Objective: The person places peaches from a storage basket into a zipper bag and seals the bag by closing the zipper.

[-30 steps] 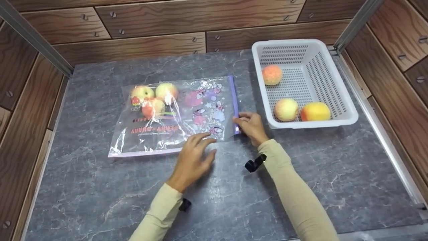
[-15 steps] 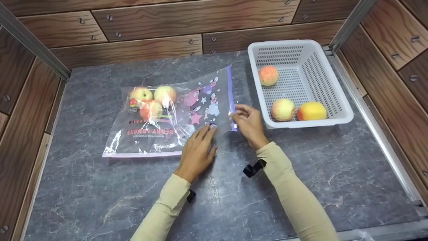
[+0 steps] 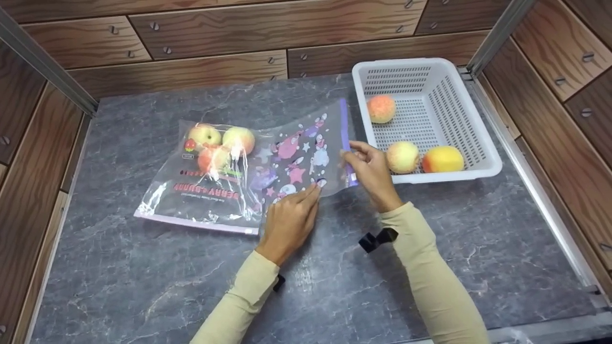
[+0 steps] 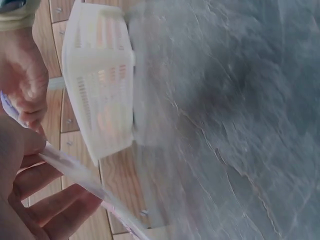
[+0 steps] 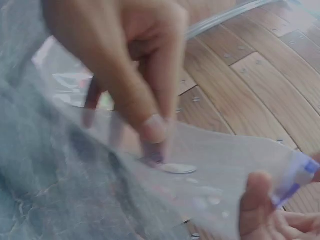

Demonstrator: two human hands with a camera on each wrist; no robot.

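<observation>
A clear zip bag with a purple zip strip [image 3: 345, 138] and bunny and star prints stretches between my hands. My right hand [image 3: 370, 174] pinches its purple strip near the slider end. My left hand [image 3: 292, 217] pinches the bag's near edge, thumb on one side and fingers on the other, as the left wrist view shows. To the left lies a second clear bag with a pink zip strip [image 3: 196, 223] and red upside-down lettering; the purple-strip bag adjoins and partly overlaps it. Three red-and-yellow apples [image 3: 213, 157] show through the film at its far end.
At the back right stands a white perforated basket [image 3: 483, 138]. It holds an orange-red peach [image 3: 381, 109], a pale apple [image 3: 402, 157] and a yellow mango [image 3: 443, 159]. Wood-patterned panels [image 3: 215, 33] and metal rails surround the grey marbled tabletop [image 3: 167, 286].
My left hand has moved right and taken hold of the purple-strip bag's near edge. The purple strip lifted, then shifted right with my right hand. The pink strip's near corner swung toward me.
</observation>
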